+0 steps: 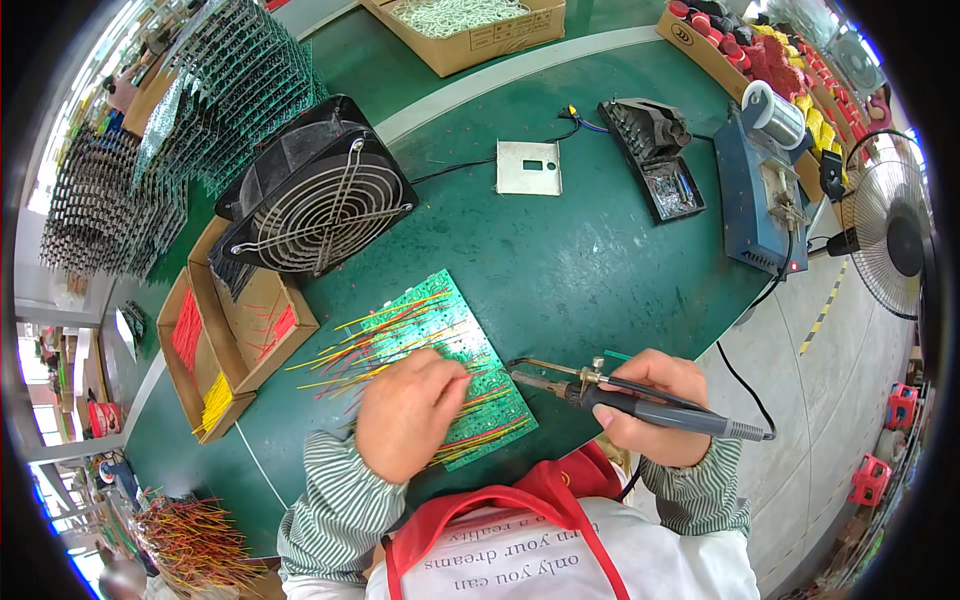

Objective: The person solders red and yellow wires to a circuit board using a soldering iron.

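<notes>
My right hand (665, 385) is wrapped round a grey soldering iron (675, 412) with a thin metal solder feed tube fixed above it. The iron's tip points left, near the right edge of a green circuit board panel (478, 345). Rows of red and yellow wires (345, 362) lie across the panel and stick out past its left side. Over the middle of the panel, my left hand (410, 410) has its fingers closed together; whatever they may pinch is hidden.
A black box fan (325, 205) stands beyond the panel. Left are cardboard trays (250, 380) of red and yellow wires. A flat metal plate (530, 168), a black tip holder (655, 160) and a blue solder feeder (755, 190) stand farther back. The iron's cord hangs past the table's right edge.
</notes>
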Motion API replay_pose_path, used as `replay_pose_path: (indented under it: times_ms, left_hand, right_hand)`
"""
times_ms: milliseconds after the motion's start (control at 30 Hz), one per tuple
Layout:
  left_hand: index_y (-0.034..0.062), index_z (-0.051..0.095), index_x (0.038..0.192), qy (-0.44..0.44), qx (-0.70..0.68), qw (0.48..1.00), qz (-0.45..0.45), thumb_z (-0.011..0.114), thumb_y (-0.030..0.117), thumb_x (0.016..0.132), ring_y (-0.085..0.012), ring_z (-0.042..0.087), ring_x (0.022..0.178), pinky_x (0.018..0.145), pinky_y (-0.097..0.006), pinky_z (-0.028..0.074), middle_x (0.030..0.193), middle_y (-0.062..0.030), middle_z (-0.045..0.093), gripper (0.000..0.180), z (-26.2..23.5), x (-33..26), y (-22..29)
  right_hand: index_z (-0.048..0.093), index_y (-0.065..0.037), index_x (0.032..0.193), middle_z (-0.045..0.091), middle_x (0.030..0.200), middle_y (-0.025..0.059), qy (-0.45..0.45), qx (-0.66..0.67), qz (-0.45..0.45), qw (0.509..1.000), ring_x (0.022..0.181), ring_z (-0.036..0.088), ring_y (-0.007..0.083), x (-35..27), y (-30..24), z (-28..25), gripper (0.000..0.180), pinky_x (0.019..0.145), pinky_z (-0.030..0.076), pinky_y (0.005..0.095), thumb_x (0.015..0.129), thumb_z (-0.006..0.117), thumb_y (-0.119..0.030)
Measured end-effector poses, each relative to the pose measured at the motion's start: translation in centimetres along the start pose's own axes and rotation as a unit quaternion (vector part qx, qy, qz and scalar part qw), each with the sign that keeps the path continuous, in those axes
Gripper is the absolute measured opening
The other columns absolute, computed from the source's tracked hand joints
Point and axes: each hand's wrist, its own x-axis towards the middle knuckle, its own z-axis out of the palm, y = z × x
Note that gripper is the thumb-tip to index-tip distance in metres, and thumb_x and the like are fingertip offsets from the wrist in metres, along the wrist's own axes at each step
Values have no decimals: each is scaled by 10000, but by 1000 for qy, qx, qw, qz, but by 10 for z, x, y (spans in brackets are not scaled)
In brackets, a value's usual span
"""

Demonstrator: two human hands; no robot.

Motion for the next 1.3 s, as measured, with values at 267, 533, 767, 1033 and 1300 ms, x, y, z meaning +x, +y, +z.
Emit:
replay_pose_path:
  times_ms: [267,533,767,1033,1300]
  left_hand:
    - [-1,659,813,8,-21,999,-49,703,43,769,-221,592,611,559,-314,467,722,-98,608,76,-26,-52,3]
    - [-7,649,824,-44,-66,992,-95,685,86,812,-184,577,581,542,-298,465,732,-86,587,100,-12,-69,-15]
    - [-4,648,819,-53,-74,992,-90,683,86,813,-192,583,603,554,-303,471,727,-90,583,97,-12,-68,-19]
    - [0,655,816,-64,-69,990,-101,686,77,804,-197,592,613,557,-305,472,726,-87,590,83,-14,-66,-18]
    - [21,683,856,40,26,996,-80,691,58,774,-262,641,701,620,-340,510,801,-104,650,90,-31,-65,-5]
  right_hand:
    - [608,-13,799,625,626,56,-75,35,-30,996,501,594,127,-11,-8,16,196,473,445,253,689,753,-86]
    - [613,-20,797,616,615,50,-127,67,-2,990,501,587,129,-11,-6,44,178,477,443,254,703,744,-95]
    - [606,-24,805,614,613,54,-128,66,11,989,503,591,135,-7,-6,53,189,480,448,259,708,743,-111]
    - [593,-17,804,617,615,56,-121,52,-19,991,506,595,131,-5,-7,48,193,479,447,252,702,743,-83]
    - [581,-10,804,616,610,49,-103,35,-26,994,499,592,119,-11,-7,33,199,476,445,250,701,739,-75]
